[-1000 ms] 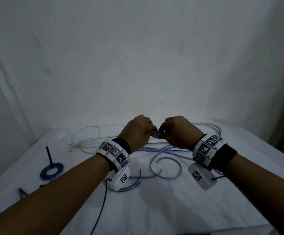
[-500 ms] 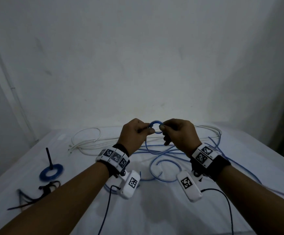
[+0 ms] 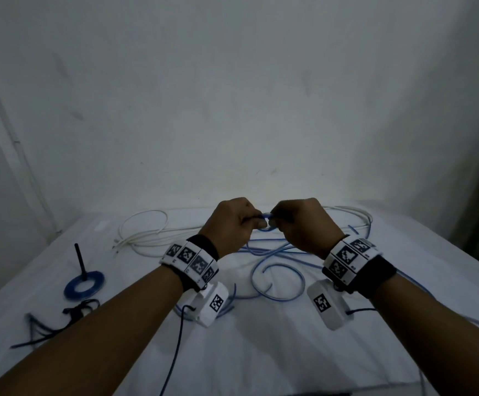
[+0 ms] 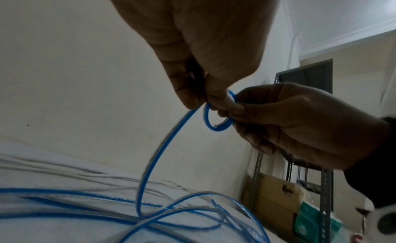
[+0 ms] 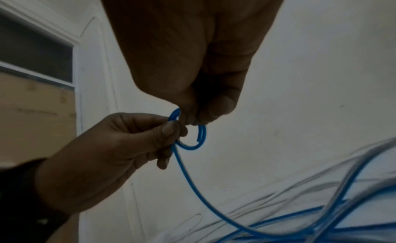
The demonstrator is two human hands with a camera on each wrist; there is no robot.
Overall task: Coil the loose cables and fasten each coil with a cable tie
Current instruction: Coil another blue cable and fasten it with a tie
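**Small blue coil started, held between both hands**

The blue cable has a tight little loop wound at its end, held up in the air above the table, between the two hands. The left hand pinches the loop's near side between thumb and fingertips; the right hand pinches the opposite side in the same way, so each grip is closed on the same small ring of two or so turns. From the left hand's pinch the free run of cable drops down and slightly toward the person, then joins the slack lying in wide curves on the table below and to the right.

That is the relation the next wrap depends on, as I judge it: the slack hangs beneath the loop on the left hand's side, so one hand must keep the ring while the other draws cable up and round it. Most of the cable is still uncoiled.

Farther off, a loose white cable lies at the table's far left. At the left edge sit a blue coil with a black tie standing up from it, and a bunch of dark ties. No containers are in sight.
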